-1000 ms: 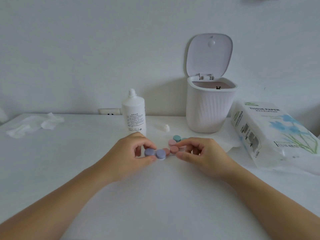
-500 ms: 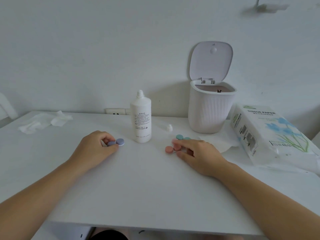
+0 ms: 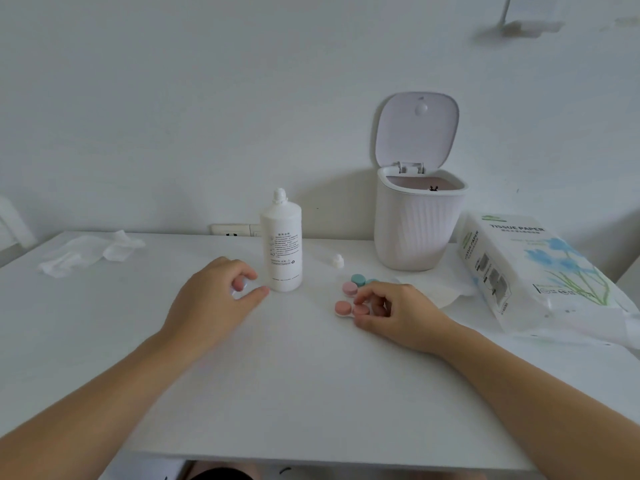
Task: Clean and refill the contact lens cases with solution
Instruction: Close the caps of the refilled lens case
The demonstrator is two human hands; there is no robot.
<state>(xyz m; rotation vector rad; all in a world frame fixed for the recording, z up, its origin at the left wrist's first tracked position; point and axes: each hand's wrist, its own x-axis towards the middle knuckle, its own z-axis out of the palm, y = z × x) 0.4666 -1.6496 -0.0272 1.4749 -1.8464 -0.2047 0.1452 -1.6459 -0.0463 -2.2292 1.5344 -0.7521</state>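
Right hand (image 3: 398, 315) at 3 o'clock on the table (image 3: 294, 375), fingers (image 3: 362, 299) pinching the coral case (image 3: 351, 309). Left hand (image 3: 211, 299) at 9 o'clock of the bottle (image 3: 281, 245), fingers curled; grasp impossible to tell. Pink and teal cases (image 3: 356, 284) just beyond.

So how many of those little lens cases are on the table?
3 clearly show: a coral case at the right hand, a pink one and a teal one just behind it. A blurred object under the left hand may be another.
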